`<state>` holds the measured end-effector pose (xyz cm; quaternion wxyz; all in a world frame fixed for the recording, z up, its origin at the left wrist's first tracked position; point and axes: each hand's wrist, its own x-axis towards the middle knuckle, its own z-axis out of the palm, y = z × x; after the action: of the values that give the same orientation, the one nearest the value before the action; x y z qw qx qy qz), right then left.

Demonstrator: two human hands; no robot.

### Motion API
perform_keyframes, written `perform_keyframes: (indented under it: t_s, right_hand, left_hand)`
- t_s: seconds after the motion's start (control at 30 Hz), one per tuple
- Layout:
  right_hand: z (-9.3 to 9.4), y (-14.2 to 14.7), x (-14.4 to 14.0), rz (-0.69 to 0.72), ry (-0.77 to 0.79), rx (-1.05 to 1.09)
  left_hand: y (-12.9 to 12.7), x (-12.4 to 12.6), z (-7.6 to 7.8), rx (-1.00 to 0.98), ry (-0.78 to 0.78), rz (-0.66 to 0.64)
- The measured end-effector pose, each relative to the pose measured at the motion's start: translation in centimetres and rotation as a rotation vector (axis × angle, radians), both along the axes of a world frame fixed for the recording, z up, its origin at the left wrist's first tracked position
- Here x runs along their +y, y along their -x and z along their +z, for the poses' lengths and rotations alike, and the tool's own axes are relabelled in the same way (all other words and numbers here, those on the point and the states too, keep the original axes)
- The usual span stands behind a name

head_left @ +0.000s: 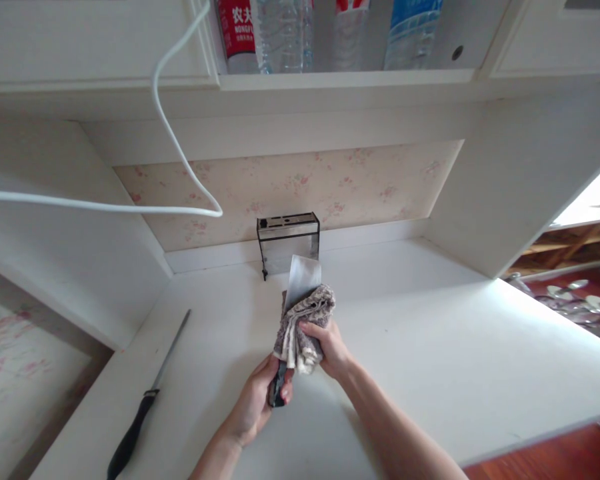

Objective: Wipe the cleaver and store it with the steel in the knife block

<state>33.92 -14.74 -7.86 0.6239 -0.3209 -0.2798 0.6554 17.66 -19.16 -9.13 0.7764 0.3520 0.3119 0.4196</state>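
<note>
Grey ragged cloth [304, 327], clamped in the right hand [330, 347], wraps a broad steel cleaver blade [303, 279]. Left hand [260, 400] fingers are closed on its dark handle [277, 387]. If the cloth slips, the edge could likely cut the fingers.

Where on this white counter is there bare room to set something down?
The counter is bare right of the right hand and cloth, out to the side wall. A narrower bare strip lies between the sharpening rod and the left hand. It is crowded mid-counter: cleaver, hands, knife block.
</note>
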Motion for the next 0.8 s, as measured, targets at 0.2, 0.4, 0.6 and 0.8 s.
perform_keyframes:
  t_s: [0.2,0.4,0.6,0.8]
  right_hand:
    - [-0.4,-1.0,0.4,-0.042,0.011,0.009]
    - [-0.7,-2.1,0.9,-0.086,0.008,0.05]
    - [-0.7,-3.0,1.8,-0.162,0.065,0.196]
    - [-0.8,-4.5,2.5,-0.215,0.095,0.317]
  left_hand:
    - [0.7,0.4,0.4,0.003,0.027,-0.018]
    - [2.0,0.4,1.3,0.042,0.084,-0.132]
    - [3.6,0.5,1.6,0.138,0.102,-0.238]
    - [4.4,0.6,2.1,0.22,0.147,-0.287]
